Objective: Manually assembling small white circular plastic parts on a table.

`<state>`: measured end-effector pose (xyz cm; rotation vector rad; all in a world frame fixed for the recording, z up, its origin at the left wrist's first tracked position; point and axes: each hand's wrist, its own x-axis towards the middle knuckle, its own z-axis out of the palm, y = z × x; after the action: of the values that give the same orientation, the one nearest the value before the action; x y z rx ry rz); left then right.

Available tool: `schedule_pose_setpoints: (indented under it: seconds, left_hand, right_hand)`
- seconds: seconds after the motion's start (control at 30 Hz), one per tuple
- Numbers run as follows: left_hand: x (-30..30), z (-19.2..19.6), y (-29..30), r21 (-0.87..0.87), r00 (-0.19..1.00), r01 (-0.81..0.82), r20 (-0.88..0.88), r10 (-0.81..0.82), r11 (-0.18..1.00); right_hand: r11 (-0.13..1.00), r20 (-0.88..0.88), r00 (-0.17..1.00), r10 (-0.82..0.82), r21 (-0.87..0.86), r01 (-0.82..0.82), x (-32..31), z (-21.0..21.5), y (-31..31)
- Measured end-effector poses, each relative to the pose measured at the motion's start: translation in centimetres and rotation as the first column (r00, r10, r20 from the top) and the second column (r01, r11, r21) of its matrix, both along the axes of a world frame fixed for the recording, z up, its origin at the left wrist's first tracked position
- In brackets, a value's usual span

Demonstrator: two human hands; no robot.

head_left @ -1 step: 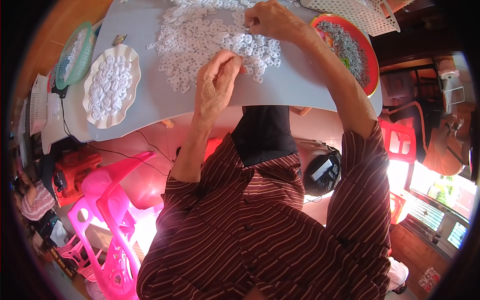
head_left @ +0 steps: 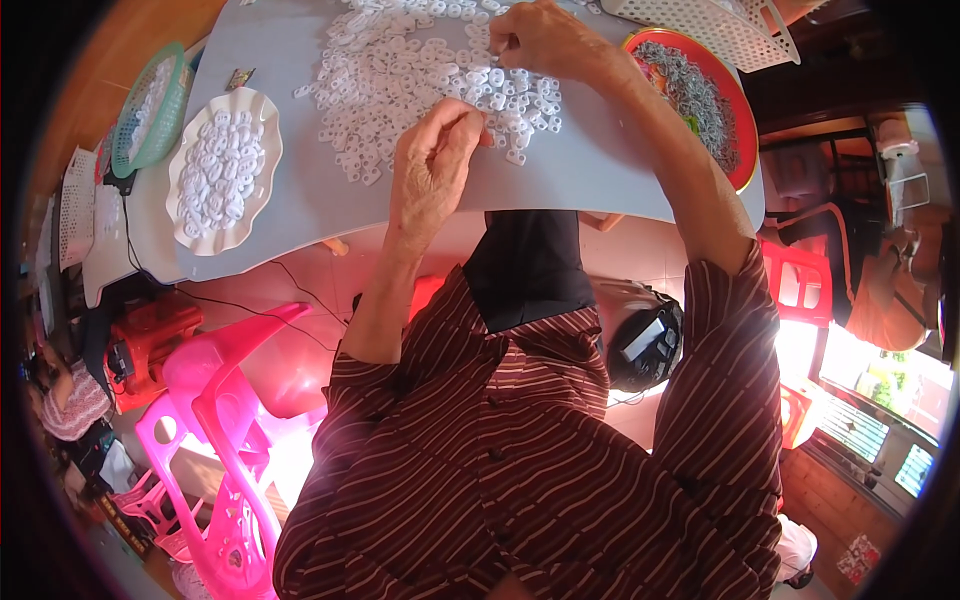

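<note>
While a pile of small white pieces (head_left: 400, 85) spreads over the desk (head_left: 590, 150) in the head view, the left hand (head_left: 436, 160) is at its near edge, fingers curled, tips close together; the right hand (head_left: 545, 42) is over its right side, fingers bent inward. Whether either grips a piece, I cannot tell. Left of the pile stands a wavy-rimmed dish (head_left: 208, 243) (also full of white pieces); right, a red tray (head_left: 746, 140) of grey bits.

White pieces (head_left: 400, 85), blue-grey tabletop (head_left: 300, 185), pale-striped maroon shirt (head_left: 500, 450).

On the surface (head_left: 590, 160), loose pieces (head_left: 400, 85) lie between a dish (head_left: 207, 242) near the left edge and a tray (head_left: 746, 150) near the right.
</note>
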<state>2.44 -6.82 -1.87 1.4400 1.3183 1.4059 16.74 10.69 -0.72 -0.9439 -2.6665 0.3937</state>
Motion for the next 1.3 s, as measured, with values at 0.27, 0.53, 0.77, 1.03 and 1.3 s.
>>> schedule_pose_setpoints:
  seconds: [0.27, 0.53, 0.77, 1.03, 1.3]
  left_hand:
    - [-0.2, -0.3, -0.1, 0.009, 1.000, -0.012, 0.009, 0.012, 1.000]
    - [0.1, 0.1, 0.0, -0.003, 1.000, -0.011, -0.006, 0.011, 1.000]
    - [0.1, -0.1, 0.0, -0.009, 1.000, -0.016, -0.017, 0.016, 1.000]
    - [0.3, 0.2, -0.2, -0.031, 1.000, -0.015, 0.022, 0.016, 0.999]
    - [0.3, 0.0, 0.0, 0.067, 0.998, -0.056, 0.023, 0.055, 0.996]
  right_hand:
    - [0.999, -0.129, 0.991, 0.042, -0.018, -0.045, -0.8, 2.3, -3.2]
    - [0.999, -0.084, 0.996, 0.034, -0.025, -0.036, -0.1, 1.4, -3.2]
    - [0.986, -0.213, 0.973, -0.088, -0.161, 0.054, 1.3, 1.4, -2.7]
    - [0.999, -0.147, 0.989, 0.029, 0.025, -0.026, 0.0, 1.0, -3.9]
    - [0.983, -0.262, 0.964, -0.050, -0.183, 0.001, 0.8, 1.7, -4.5]
